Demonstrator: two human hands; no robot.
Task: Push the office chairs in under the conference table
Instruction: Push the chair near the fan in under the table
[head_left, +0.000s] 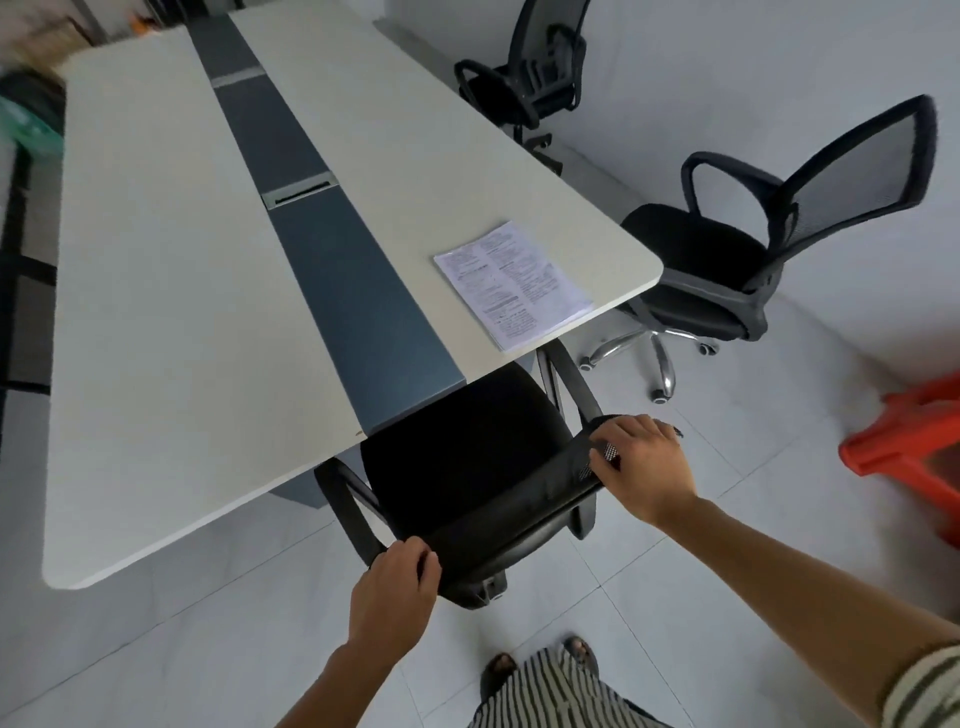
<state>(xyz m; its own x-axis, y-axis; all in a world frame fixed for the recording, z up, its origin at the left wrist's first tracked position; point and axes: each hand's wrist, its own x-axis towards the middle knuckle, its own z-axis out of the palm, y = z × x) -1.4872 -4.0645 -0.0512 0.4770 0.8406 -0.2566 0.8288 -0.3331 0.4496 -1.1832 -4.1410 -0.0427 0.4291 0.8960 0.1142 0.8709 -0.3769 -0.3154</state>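
We hold the top edge of the black mesh office chair (467, 467) with both hands. Our right hand (641, 467) is closed over the right end of the chair's back, with the fingers curled over the mesh. Our left hand (395, 577) is closed around the left end of the same back, close to where the left armrest meets it. The chair sits at the near short end of the long white conference table with a dark blue-grey stripe down its middle (182, 312). The chair's seat faces the table, and its back is toward us. The front of the seat is already under the table edge, and the two armrests reach in under the top. The table runs long and straight away from us, and the chair lines up with the stripe. A sheet of white printed paper (511, 283) lies flat near the right corner of the table. Off that corner stands a second black mesh chair with a shiny metal base (727, 249), out from the table, with its seat turned toward the table's long side. Farther along that side stands a third black chair (535, 83), also out from the table. An orange-red plastic stool (914, 441) is at the right edge, well apart from the chairs.
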